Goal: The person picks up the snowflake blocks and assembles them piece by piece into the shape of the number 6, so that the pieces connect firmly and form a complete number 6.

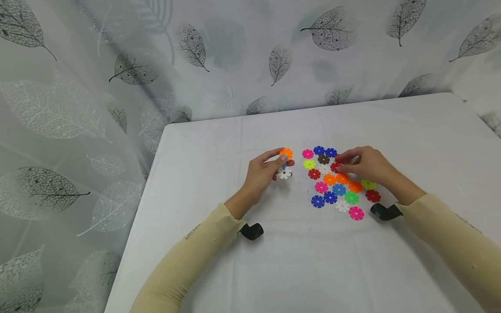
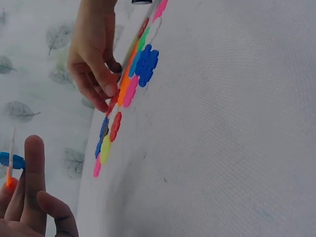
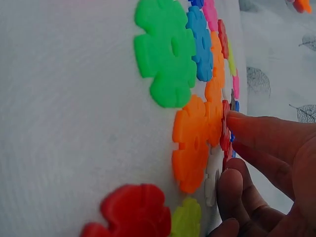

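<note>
My left hand (image 1: 261, 173) holds a small joined piece of notched plastic snowflake discs above the table. The piece has an orange disc (image 1: 287, 152) at the top, a blue disc (image 2: 17, 161) between, and a white disc (image 1: 285, 174) below. Over the far right part of a spread of loose discs, my right hand (image 1: 367, 164) pinches a red disc (image 1: 335, 168) at its edge. Another red disc lies close by those fingertips, partly hidden by them. Orange discs (image 3: 190, 144) lie just nearer to me than the right fingers.
Loose discs, among them a green one (image 1: 351, 198), a pink one (image 1: 356, 213) and dark blue ones (image 1: 318, 201), lie flat on the white-covered table (image 1: 203, 174). A leaf-patterned curtain (image 1: 235, 52) hangs behind and left. A dark wrist camera (image 1: 252, 231) sits at the left sleeve.
</note>
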